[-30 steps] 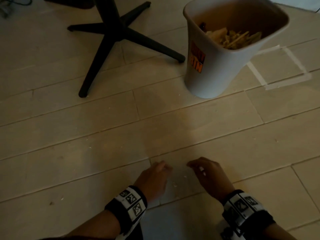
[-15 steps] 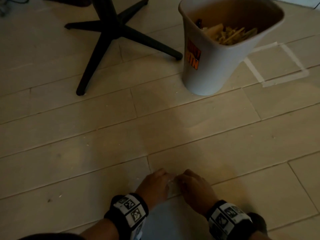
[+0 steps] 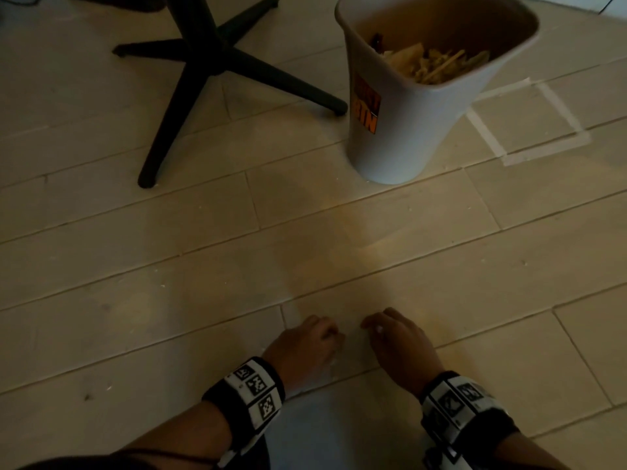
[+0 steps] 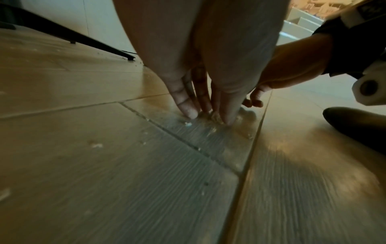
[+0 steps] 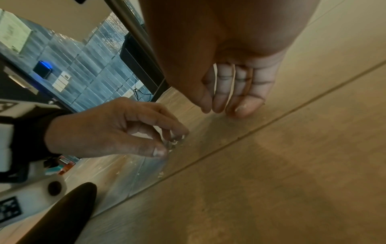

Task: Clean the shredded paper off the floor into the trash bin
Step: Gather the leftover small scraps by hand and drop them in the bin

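Fingertips (image 4: pixel 189 110) of the left hand (image 3: pixel 303 347) are pinching at paper crumbs (image 5: pixel 176 142) on the floor (image 3: pixel 135 266). Just beside it, the right hand (image 3: pixel 398 344) is hovering, fingers pressed together and touching the planks. Far beyond both hands, the trash bin (image 3: pixel 407 130) is standing with shredded paper (image 3: pixel 434 66) inside.

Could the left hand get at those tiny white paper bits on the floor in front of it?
Probably yes: the left hand already has fingertips down on the floor among the paper bits, and nothing lies between.
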### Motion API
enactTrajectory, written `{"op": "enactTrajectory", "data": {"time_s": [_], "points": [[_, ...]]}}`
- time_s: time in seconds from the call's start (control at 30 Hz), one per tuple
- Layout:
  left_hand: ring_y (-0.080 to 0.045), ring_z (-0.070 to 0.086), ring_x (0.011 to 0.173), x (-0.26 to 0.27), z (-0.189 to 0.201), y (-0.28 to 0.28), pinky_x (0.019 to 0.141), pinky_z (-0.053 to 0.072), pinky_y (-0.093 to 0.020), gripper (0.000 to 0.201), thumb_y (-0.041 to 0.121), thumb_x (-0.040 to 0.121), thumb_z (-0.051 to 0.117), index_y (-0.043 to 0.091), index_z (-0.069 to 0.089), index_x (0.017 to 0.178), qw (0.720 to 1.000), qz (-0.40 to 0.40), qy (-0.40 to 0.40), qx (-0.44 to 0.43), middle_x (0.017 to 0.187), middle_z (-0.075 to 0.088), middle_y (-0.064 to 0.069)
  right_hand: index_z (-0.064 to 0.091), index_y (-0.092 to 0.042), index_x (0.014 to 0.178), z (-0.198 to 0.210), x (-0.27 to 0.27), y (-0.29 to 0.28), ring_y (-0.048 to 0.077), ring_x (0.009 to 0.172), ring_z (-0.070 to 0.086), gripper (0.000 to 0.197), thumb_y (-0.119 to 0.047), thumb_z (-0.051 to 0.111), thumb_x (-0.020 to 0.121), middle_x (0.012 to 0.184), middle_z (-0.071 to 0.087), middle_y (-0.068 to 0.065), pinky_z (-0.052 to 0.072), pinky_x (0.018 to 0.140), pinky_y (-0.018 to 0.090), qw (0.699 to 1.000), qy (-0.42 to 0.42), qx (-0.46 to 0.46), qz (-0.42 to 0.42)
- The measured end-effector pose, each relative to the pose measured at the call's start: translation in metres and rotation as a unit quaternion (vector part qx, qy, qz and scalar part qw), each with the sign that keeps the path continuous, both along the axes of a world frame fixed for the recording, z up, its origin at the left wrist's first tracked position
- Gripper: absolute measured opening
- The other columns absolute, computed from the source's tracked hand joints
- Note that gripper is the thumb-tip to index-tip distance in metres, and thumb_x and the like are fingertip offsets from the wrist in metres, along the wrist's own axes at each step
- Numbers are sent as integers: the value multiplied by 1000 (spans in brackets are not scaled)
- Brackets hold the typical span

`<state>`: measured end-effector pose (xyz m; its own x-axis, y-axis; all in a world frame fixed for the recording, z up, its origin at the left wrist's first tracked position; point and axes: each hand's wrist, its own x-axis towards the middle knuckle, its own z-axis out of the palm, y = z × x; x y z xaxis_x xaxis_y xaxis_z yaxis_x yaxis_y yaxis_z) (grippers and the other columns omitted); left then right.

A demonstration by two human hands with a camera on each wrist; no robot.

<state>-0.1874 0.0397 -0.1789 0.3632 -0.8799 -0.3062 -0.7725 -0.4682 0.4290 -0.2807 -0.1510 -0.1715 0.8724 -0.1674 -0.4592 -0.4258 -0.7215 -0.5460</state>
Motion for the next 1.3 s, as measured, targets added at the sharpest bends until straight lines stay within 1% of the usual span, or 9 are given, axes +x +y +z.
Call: {"op": "enactTrajectory", "data": {"time_s": [0.23, 0.37, 0.63, 0.7, 0.8, 0.97, 1.03, 1.17, 1.3], "points": [[-20, 62, 81, 5, -8, 5, 49, 54, -29, 21, 28, 81, 70, 21, 69, 100, 999, -30, -20, -16, 95, 63, 1, 63, -26, 117, -8, -3, 0, 26, 104, 56, 29, -21, 43, 97, 116, 56, -1, 48, 83, 39, 1000, 8, -22, 20], [-15, 61, 68, 6, -12, 3, 40, 48, -23, 29, 23, 61, 86, 25, 71, 85, 995, -79, -55, 3, 80, 63, 4, 69, -20, 104, -9, -6, 0, 34, 97, 57, 19, -19, 61, 87, 106, 62, 4, 51, 71, 45, 987, -96, -118, 48], [-16, 61, 75, 0, -18, 9, 44, 48, -22, 57, 13, 43, 85, 16, 65, 96, 994, -60, -91, -16, 86, 63, 1, 52, -23, 136, -28, -7, -6, 39, 136, 41, 57, -53, 32, 93, 147, 47, 9, 38, 104, 63, 975, -29, -204, 80], [-18, 60, 77, 7, -18, 6, 44, 51, -25, 51, 11, 49, 83, 16, 61, 95, 996, -8, -89, -21, 86, 61, 0, 45, -25, 142, -36, -9, -9, 36, 140, 34, 60, -57, 20, 97, 152, 43, 9, 24, 108, 62, 972, -25, -213, 94], [-22, 57, 80, 29, -7, -5, 59, 53, -31, 9, 10, 81, 60, 13, 61, 89, 987, 107, -90, -75, 88, 59, -4, 40, -25, 145, -41, -10, -14, 38, 142, 33, 66, -57, 7, 98, 154, 40, 10, 16, 109, 60, 972, -24, -213, 100], [-17, 55, 80, 87, 74, -52, 72, 39, -19, 18, 23, 94, 51, 9, 61, 95, 927, 280, -56, -245, 91, 60, -6, 40, -27, 145, -43, -10, -28, 38, 142, 31, 68, -57, 3, 97, 154, 40, 9, 26, 109, 67, 973, -23, -207, 96], [-12, 57, 79, 109, 121, -81, 67, 38, -8, 13, 20, 96, 55, 9, 63, 96, 904, 282, -82, -311, 91, 62, -4, 40, -28, 145, -45, -11, -37, 35, 141, 25, 64, -58, 8, 98, 153, 41, 9, 18, 107, 63, 973, -17, -209, 97], [-3, 56, 81, 147, 214, -137, 69, 45, -10, 14, 23, 96, 55, 11, 63, 99, 849, 254, -144, -440, 93, 61, 4, 39, -32, 147, -47, -14, -46, 32, 141, 24, 60, -59, 31, 94, 153, 42, 7, 6, 110, 57, 974, -26, -199, 103], [2, 54, 77, 173, 272, -187, 71, 44, -10, 16, 21, 95, 55, 9, 65, 96, 797, 189, -241, -521, 92, 62, 5, 44, -33, 144, -41, -16, -47, 34, 137, 41, 58, -56, 14, 99, 151, 46, 5, 0, 112, 52, 982, -17, -165, 95]]}}
